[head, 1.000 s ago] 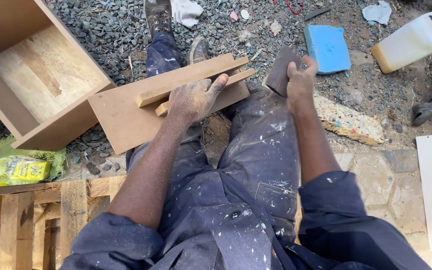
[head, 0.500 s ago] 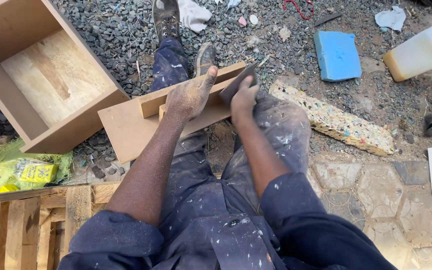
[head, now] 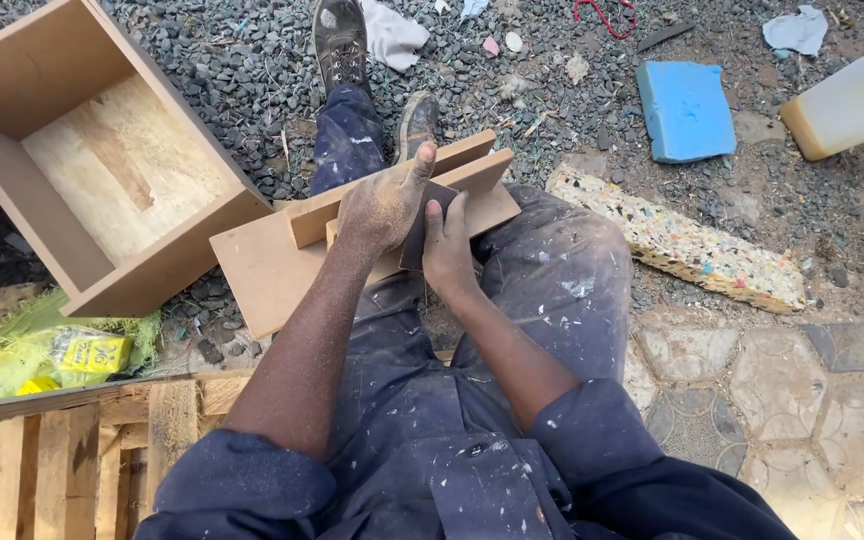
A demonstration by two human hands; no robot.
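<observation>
A stack of brown wooden boards (head: 262,270) lies across my lap, with narrow strips (head: 472,165) on top of a flat panel. My left hand (head: 382,205), dusty with its thumb stretched out, presses down on the strips and holds them. My right hand (head: 447,250) sits right beside it and grips a dark piece of sandpaper (head: 418,235) flat against the strips. Most of the sandpaper is hidden between the two hands. My legs, in paint-spattered blue overalls, stretch out over the gravel.
An open wooden box (head: 12,215) lies on the gravel to the left. A blue sponge (head: 687,110), a speckled foam slab (head: 692,250) and a plastic jug (head: 852,100) lie to the right. A wooden pallet (head: 52,460) and yellow-green packaging (head: 82,355) are at lower left.
My right hand has carried the sandpaper from over my right knee leftward to the boards, beside my left hand. The left hand has stayed on the strips.
</observation>
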